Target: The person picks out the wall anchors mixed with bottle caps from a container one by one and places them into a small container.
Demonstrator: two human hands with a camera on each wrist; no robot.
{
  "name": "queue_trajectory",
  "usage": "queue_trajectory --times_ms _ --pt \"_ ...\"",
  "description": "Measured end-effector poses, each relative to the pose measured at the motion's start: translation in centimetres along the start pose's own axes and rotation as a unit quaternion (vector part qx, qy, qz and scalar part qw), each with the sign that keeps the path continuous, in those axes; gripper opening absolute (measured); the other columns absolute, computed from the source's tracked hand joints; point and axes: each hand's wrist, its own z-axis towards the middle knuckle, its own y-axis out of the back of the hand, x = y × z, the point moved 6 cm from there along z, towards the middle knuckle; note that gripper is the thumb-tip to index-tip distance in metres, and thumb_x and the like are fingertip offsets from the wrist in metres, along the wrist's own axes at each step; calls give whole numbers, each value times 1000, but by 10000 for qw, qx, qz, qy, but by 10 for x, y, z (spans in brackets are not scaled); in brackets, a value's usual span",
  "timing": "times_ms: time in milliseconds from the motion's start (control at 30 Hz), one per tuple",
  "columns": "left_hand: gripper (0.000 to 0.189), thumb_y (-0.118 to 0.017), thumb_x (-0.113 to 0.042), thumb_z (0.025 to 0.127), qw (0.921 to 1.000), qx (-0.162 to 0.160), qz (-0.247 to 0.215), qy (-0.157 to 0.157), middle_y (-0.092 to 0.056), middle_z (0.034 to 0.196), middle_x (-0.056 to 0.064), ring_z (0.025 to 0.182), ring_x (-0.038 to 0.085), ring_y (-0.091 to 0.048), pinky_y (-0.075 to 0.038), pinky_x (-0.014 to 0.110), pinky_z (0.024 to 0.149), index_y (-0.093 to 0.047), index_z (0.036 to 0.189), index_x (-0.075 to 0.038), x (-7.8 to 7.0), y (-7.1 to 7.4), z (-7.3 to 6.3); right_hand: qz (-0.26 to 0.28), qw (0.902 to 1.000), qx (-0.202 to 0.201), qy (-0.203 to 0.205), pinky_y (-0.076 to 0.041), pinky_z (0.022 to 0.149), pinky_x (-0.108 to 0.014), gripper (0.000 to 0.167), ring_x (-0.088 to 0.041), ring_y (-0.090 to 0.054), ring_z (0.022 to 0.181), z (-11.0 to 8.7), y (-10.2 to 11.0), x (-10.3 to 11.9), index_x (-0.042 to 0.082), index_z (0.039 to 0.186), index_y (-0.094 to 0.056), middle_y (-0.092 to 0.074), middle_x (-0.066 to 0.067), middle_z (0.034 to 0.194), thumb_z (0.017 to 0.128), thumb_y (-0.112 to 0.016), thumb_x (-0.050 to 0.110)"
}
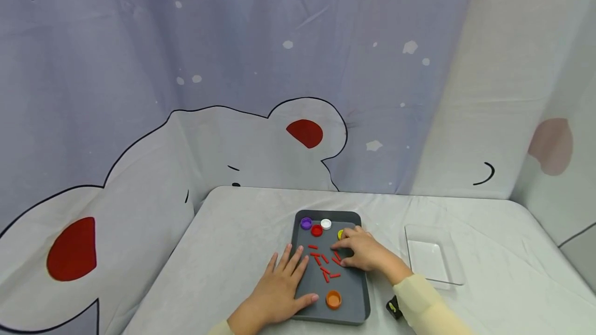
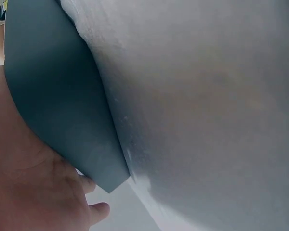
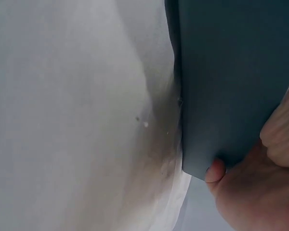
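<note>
A dark grey tray (image 1: pixel 346 293) lies on the cloth, with several short red sticks (image 1: pixel 324 258) scattered over its middle. My left hand (image 1: pixel 279 288) rests along its left edge, fingers spread and thumb reaching over the rim. Over the tray's right side is my right hand (image 1: pixel 365 249), thumb and forefinger apart near a few sticks. A yellow round piece (image 1: pixel 341 234) is partly hidden behind that hand. Near the far end sit purple (image 1: pixel 306 223), red (image 1: pixel 316 230) and white (image 1: pixel 326 224) round pieces. An orange ring-shaped piece (image 1: pixel 333 300) lies at the near end.
Right of the tray stands a clear plastic box (image 1: pixel 433 255). A small black object with a yellow mark (image 1: pixel 393 307) lies beside my right forearm. White cloth (image 1: pixel 233 237) covers the table, and a printed curtain (image 1: pixel 256 56) hangs behind it.
</note>
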Motion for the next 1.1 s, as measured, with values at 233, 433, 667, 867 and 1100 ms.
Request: queue_trajectory --times_ms 233,433,667,867,1100 --pt "89 -38 -75 95 10000 0 -39 -17 -20 169 8 156 35 -7 -16 63 120 -34 159 -13 0 -2 0 86 9999 -62 -94 -37 76 -34 33 -16 -42 87 0 0 2 19 112 -79 -54 5 96 80 -86 23" --pt "88 -40 -74 96 10000 25 -89 -25 -21 168 10 156 37 -8 -16 64 119 -35 159 -12 0 -1 0 131 9997 -109 -201 -39 78 -36 27 -18 -45 90 0 -1 1 19 105 -79 -55 3 96 79 -87 22" --pt "89 -38 -75 95 10000 -13 -16 39 -21 168 8 156 35 -9 -17 62 120 -36 159 -13 -1 -1 0 193 9991 -275 -243 -40 78 -37 21 -19 -48 91 -1 -1 0 18 97 -78 -55 4 93 78 -87 19" --pt "89 -38 -76 95 10000 -57 -49 38 -22 168 8 156 35 -8 -17 63 119 -37 158 -14 0 -3 0 250 9987 -414 -189 -39 75 -35 15 -16 -46 88 -3 -2 -2 15 91 -76 -51 6 88 78 -84 17" --pt "89 -38 -76 95 10000 -16 -45 51 -21 169 8 157 35 -7 -17 63 120 -36 159 -14 1 -4 1 324 9971 -690 -75 -46 77 -32 15 -13 -48 87 -8 1 -1 12 91 -76 -53 5 89 78 -81 17"
